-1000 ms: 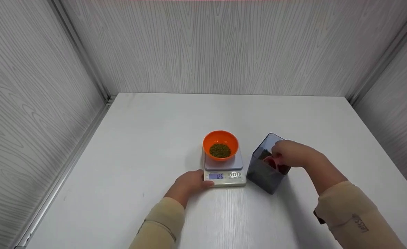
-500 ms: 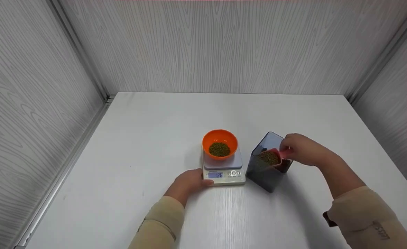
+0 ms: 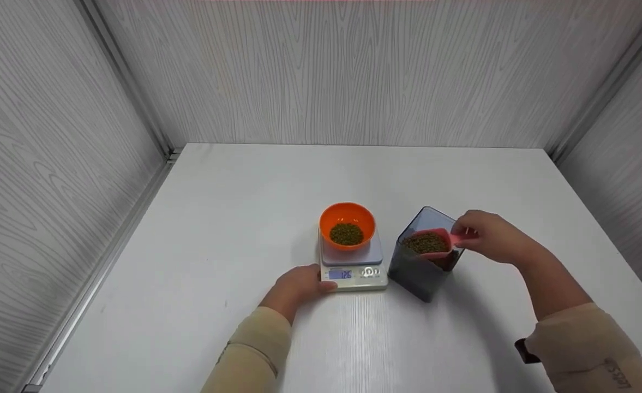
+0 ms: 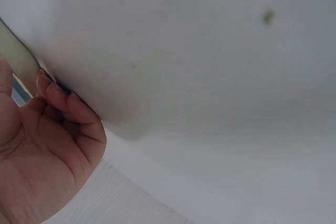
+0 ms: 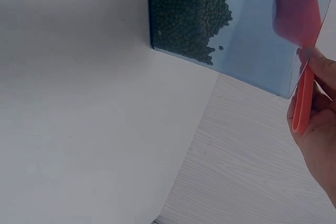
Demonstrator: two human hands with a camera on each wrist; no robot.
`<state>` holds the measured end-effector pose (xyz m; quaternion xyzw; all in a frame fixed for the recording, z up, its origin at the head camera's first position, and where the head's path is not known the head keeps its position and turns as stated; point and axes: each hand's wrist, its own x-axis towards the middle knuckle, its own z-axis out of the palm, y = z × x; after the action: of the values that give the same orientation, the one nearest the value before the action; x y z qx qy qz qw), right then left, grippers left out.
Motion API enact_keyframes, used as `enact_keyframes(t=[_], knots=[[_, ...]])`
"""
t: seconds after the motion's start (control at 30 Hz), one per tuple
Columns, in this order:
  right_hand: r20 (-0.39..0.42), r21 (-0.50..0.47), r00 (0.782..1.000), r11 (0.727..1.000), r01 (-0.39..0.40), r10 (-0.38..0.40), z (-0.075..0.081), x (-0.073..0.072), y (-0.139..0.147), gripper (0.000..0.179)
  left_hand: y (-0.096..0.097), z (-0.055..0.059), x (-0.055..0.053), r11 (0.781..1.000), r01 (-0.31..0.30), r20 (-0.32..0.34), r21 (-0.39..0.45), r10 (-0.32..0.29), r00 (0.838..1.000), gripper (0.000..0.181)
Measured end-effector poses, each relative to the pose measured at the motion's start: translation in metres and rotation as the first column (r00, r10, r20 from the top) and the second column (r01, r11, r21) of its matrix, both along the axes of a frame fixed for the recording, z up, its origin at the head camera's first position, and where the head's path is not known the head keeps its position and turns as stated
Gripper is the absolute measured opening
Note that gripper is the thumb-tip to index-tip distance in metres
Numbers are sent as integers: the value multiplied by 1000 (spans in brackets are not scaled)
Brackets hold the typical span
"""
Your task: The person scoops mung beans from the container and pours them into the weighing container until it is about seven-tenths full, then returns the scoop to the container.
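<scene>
My left hand holds the near left corner of a white kitchen scale, thumb at its front edge; its display seems to read 126. In the left wrist view, the curled fingers meet the scale's side. On the scale stands an orange bowl with green mung beans at its bottom. My right hand pinches the handle of a pink scoop, heaped with beans, at the mouth of a clear bluish container. Through that container's wall, more mung beans show in the right wrist view.
The container stands just right of the scale, a narrow gap between them. Both rest on a white table. Grey wood-grain panels rise behind and along both sides. A small dark spot shows in the left wrist view.
The scoop has come up from inside the container, now full of beans, as my right hand moved up and to the right. My left hand stays on the scale.
</scene>
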<state>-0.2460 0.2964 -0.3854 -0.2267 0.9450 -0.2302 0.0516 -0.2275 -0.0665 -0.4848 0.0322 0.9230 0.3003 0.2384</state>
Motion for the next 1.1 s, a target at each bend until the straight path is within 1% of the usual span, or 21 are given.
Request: enact_keyframes(t=[0.13, 0.2, 0.37, 0.6, 0.8, 0.93, 1.1], knots=[[3, -38, 1000, 999, 13, -13, -1, 2, 4, 12, 0, -1, -1, 1000, 0, -4, 7, 0, 1000, 53], [3, -53, 1000, 998, 20, -19, -1, 3, 5, 11, 0, -1, -1, 1000, -10, 3, 11, 10, 1000, 53], [11, -96, 999, 995, 41, -40, -2, 6, 9, 8, 1, -1, -2, 1000, -18, 10, -1, 18, 1000, 53], [9, -142, 998, 988, 60, -59, -7, 8, 18, 9, 2, -1, -3, 999, 15, -32, -34, -16, 999, 49], [29, -183, 997, 980, 79, -75, -12, 8, 21, 10, 2, -2, -3, 1000, 5, -16, -22, -5, 1000, 49], [30, -185, 996, 979, 90, -86, -13, 8, 22, 11, 2, -3, -4, 1000, 12, -13, -22, -12, 1000, 50], [20, -179, 996, 980, 87, -85, -11, 8, 23, 11, 2, -3, -4, 999, 18, -6, -33, -19, 1000, 51]])
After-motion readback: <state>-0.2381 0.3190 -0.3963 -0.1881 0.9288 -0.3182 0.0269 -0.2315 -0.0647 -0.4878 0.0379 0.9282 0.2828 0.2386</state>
